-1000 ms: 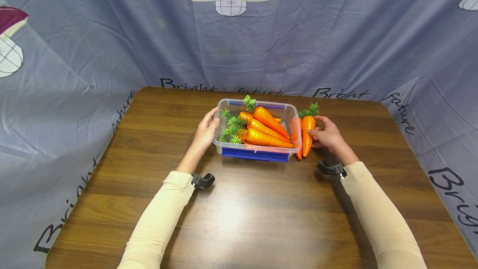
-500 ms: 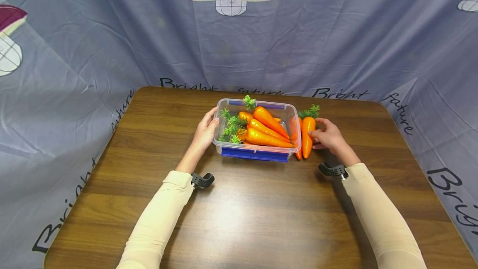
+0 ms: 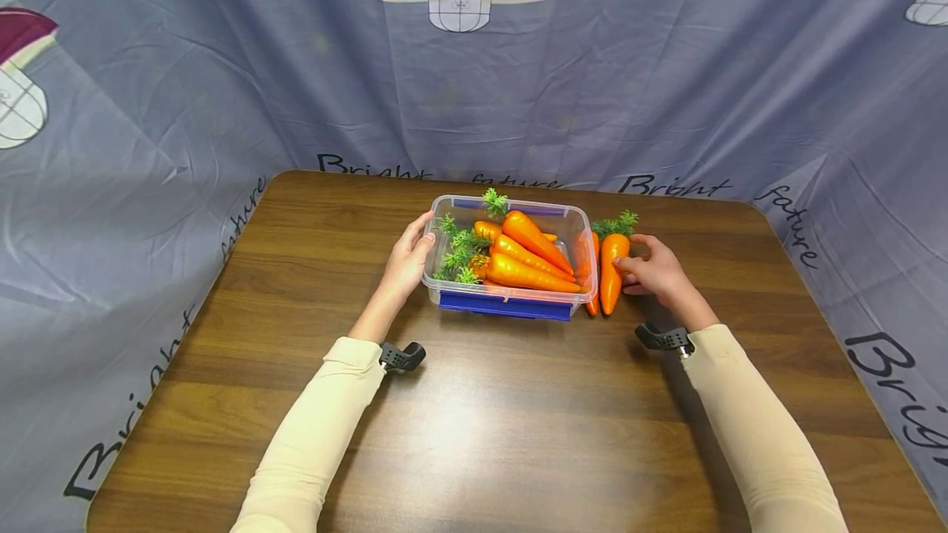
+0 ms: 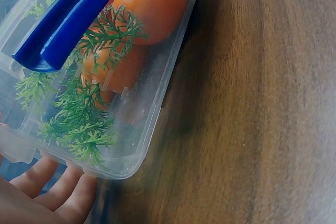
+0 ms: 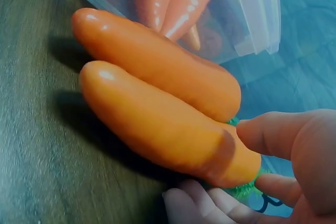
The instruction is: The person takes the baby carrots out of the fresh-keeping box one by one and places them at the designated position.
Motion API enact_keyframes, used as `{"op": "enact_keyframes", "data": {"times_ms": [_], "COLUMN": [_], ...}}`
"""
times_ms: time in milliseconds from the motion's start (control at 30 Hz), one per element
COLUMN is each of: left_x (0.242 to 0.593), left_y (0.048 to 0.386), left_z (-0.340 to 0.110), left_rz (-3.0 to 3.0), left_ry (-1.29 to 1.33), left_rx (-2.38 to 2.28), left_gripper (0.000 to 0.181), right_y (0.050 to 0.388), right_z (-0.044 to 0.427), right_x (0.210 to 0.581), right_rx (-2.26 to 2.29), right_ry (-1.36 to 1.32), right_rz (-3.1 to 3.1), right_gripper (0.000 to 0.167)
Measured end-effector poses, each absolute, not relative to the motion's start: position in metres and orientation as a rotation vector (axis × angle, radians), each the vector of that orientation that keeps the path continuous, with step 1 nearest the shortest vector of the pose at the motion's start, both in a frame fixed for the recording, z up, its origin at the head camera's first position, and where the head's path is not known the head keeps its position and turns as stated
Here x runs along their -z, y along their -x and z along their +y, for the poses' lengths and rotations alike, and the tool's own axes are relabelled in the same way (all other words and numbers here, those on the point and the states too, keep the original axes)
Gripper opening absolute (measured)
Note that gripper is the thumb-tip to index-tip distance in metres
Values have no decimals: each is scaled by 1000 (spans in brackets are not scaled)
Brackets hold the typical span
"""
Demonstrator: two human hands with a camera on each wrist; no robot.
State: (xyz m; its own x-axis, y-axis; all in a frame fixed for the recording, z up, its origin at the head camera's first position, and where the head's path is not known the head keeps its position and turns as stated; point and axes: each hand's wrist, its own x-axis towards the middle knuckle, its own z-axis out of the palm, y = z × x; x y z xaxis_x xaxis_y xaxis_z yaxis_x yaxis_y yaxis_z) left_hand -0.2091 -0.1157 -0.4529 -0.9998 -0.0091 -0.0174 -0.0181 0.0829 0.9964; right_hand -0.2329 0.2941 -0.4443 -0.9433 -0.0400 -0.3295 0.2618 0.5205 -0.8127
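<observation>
A clear plastic container (image 3: 511, 294) with blue clips (image 4: 68, 30) stands on the table, lidless. Several orange carrots (image 3: 529, 272) with green tops lie in it. My left hand (image 3: 403, 266) grips its left end, thumb at the rim and fingers against the outer wall. Two more carrots lie side by side along its right end. My right hand (image 3: 655, 270) holds the outer carrot (image 5: 152, 119) near its leafy end, thumb on one side and fingers on the other. The inner carrot (image 5: 157, 64) lies between that one and the container.
The wooden table (image 3: 459, 434) reaches up to a grey-blue curtain (image 3: 592, 89) with printed lamps and lettering at the back and sides. A black wrist mount (image 3: 402, 358) sits on the left forearm and another wrist mount (image 3: 662, 338) on the right.
My right hand and the outer carrot have shifted slightly to the right and nearer, widening the gap to the inner carrot. The left hand and container have stayed put.
</observation>
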Motion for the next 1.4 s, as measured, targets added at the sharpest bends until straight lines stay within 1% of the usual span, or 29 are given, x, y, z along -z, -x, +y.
{"op": "enact_keyframes", "data": {"times_ms": [233,567,700,867,1067,1400], "left_x": [453,456,457,456,456,453], "left_y": [209,210,211,210,210,208], "left_z": [-116,-114,-115,-116,-116,-116], "left_rz": [2293,2264,2278,2287,2279,2310], "left_ry": [8,-6,-8,-6,-15,6], "left_rx": [-2152,-2196,-2183,-2169,-2181,-2141], "left_gripper": [49,49,49,49,49,48], "right_y": [231,231,233,234,239,237], "right_z": [294,297,303,305,296,247], "right_x": [447,446,439,422,401,372], "right_rx": [1423,1413,1367,1384,1426,1304], "right_ry": [-170,-178,-194,-166,-43,276], "right_rz": [2428,2431,2503,2568,2592,2643], "right_gripper": [73,77,75,71,69,61]}}
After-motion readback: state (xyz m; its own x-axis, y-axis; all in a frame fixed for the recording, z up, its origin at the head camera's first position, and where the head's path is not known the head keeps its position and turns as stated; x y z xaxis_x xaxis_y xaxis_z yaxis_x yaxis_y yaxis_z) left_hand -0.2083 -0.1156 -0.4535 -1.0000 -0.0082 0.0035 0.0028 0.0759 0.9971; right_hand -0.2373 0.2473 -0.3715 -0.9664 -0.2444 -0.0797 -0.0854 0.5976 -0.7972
